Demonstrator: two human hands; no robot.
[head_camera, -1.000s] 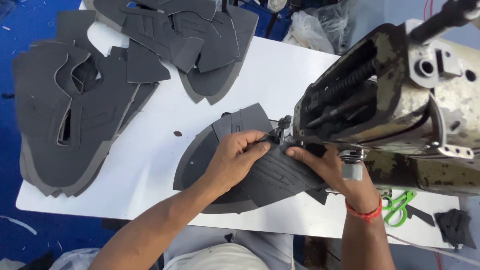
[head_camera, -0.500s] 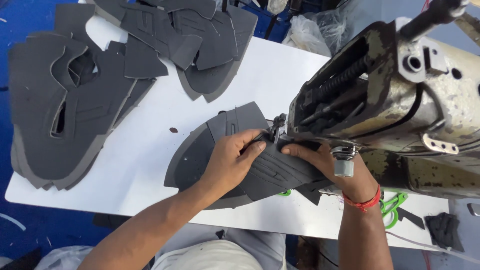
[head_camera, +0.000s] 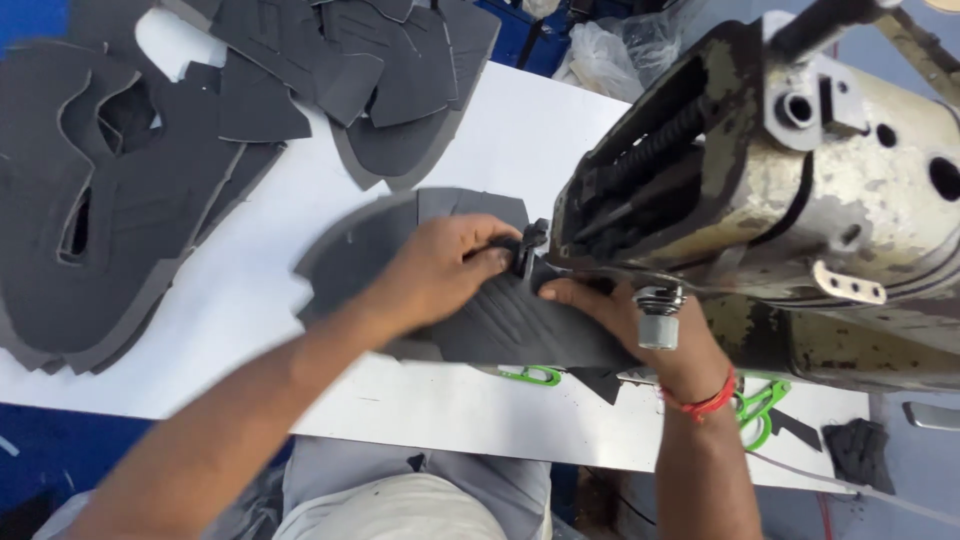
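- The left hand (head_camera: 440, 270) lies flat on a dark grey foam panel (head_camera: 500, 320), its fingers (head_camera: 490, 250) curled and pressing the piece down right at the foot of the sewing machine (head_camera: 780, 200); held this way, the sheet is pinned so that it cannot slide on the smooth white surface (head_camera: 260, 290).
- The right hand (head_camera: 610, 315) comes in from the other side, under the machine's head, its fingers pinching the panel's edge just beside the needle area; the two hands bracket the stitching point so that the material stays taut between them.
- The panel itself sits partly under the machine's head and partly spread over the surface toward the person, with stitched ridge lines showing on the near part.
- A stack of cut grey pieces (head_camera: 120, 190) lies well apart at the far left, and a second heap (head_camera: 370, 80) sits at the top, both within arm's reach but away from the machine.
- Green-handled snips (head_camera: 755, 405) rest near the right wrist, which wears a red thread band (head_camera: 700, 400); a second green handle (head_camera: 535, 375) peeks from under the panel's near edge.
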